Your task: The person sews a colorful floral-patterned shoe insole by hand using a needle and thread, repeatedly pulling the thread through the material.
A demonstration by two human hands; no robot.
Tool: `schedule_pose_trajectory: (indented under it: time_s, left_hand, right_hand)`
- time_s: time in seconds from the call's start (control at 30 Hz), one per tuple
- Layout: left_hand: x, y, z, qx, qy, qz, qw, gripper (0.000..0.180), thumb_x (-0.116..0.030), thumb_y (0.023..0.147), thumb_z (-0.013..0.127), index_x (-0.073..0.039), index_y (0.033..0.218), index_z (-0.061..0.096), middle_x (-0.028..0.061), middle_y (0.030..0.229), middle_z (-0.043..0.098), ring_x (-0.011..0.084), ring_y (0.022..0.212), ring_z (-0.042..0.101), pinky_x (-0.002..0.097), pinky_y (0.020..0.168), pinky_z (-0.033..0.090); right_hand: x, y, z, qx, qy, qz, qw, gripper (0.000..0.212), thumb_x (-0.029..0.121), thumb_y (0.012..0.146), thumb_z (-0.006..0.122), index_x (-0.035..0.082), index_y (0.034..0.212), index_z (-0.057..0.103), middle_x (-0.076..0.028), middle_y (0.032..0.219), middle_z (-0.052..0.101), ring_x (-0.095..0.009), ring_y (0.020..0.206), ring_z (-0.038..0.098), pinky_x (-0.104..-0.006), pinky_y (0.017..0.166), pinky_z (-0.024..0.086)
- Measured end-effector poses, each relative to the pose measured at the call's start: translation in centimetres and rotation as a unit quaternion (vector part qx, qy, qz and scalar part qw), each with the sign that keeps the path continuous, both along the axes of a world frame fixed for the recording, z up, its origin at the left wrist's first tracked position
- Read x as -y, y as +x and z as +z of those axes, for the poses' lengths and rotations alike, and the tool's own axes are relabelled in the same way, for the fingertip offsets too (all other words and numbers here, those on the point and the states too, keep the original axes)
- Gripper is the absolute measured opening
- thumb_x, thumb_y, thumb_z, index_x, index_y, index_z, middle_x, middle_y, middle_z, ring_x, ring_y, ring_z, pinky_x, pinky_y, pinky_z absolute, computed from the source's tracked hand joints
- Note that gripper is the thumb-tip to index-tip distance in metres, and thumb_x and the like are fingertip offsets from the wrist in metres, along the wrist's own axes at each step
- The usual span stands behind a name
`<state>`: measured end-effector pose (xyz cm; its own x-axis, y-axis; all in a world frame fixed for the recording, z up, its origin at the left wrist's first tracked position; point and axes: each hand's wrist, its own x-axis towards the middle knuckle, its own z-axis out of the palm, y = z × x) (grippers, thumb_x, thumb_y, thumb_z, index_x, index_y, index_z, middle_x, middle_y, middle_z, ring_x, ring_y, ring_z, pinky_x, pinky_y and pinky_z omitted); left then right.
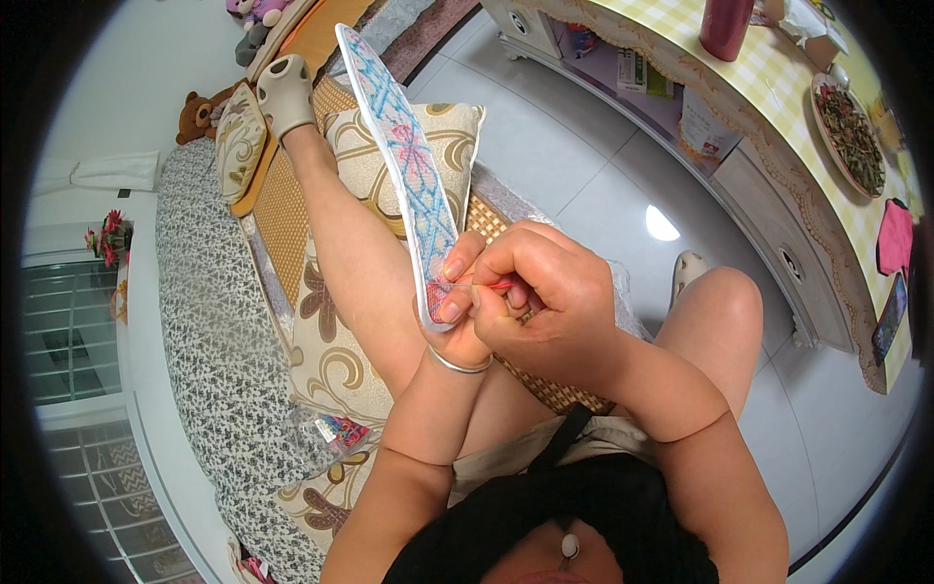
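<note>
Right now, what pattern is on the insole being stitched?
Blue crisscross lines with pink motifs on the insole; head view.

Glossy grey tiled floor (584, 165), patterned sofa (209, 321)

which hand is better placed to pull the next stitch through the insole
Probably the right hand: its fingertips already pinch the red thread at the near end of the embroidered insole. The left hand is busy gripping the insole from below.
</note>
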<state>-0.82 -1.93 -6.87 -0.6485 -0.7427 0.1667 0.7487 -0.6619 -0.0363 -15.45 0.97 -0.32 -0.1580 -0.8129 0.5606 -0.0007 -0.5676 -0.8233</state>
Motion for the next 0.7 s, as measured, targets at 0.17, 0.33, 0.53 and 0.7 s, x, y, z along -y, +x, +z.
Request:
schedule_pose_trajectory:
  time_s: [0.17,0.33,0.53,0.7]
  left_hand:
    - [-0.2,0.0,0.9,0.019,0.007,0.005,1.000,0.012,-0.014,0.092,0.052,-0.007,0.084,0.047,0.0043,0.048,0.050,0.0215,0.063,0.059,0.0514,0.097,0.040]
    - [-0.3,0.1,0.3,-0.003,0.004,0.005,1.000,0.011,-0.014,0.092,0.053,-0.007,0.085,0.047,0.0039,0.049,0.050,0.0213,0.063,0.059,0.0512,0.097,0.040]
    - [-0.3,-0.3,2.0,0.055,-0.012,0.016,0.998,0.012,-0.012,0.088,0.059,-0.006,0.088,0.049,0.0046,0.053,0.052,0.0224,0.070,0.061,0.0513,0.096,0.040]
    - [-1.0,-0.1,3.9,0.314,-0.050,0.145,0.937,0.021,-0.010,0.084,0.064,-0.001,0.100,0.052,0.0123,0.082,0.061,0.0236,0.087,0.062,0.0405,0.090,0.048]
  right_hand:
    - [0.1,0.1,-0.1,0.000,-0.005,-0.004,1.000,0.013,-0.005,0.068,0.064,0.002,0.078,0.058,-0.008,0.070,0.057,-0.016,0.054,0.056,-0.0271,0.048,0.046]
    - [0.1,0.5,-0.2,0.026,-0.001,-0.006,1.000,0.016,-0.009,0.066,0.062,0.003,0.075,0.056,-0.004,0.070,0.057,-0.011,0.055,0.047,-0.0224,0.049,0.039]
    - [-0.1,0.4,0.0,0.033,0.015,0.000,0.999,0.015,-0.009,0.067,0.062,0.003,0.074,0.056,-0.005,0.070,0.057,-0.010,0.056,0.048,-0.0218,0.051,0.040]
    - [0.7,-0.2,-0.9,0.147,0.172,0.168,0.959,0.005,-0.002,0.079,0.062,0.000,0.082,0.059,-0.002,0.076,0.061,-0.008,0.066,0.056,-0.0222,0.060,0.046]
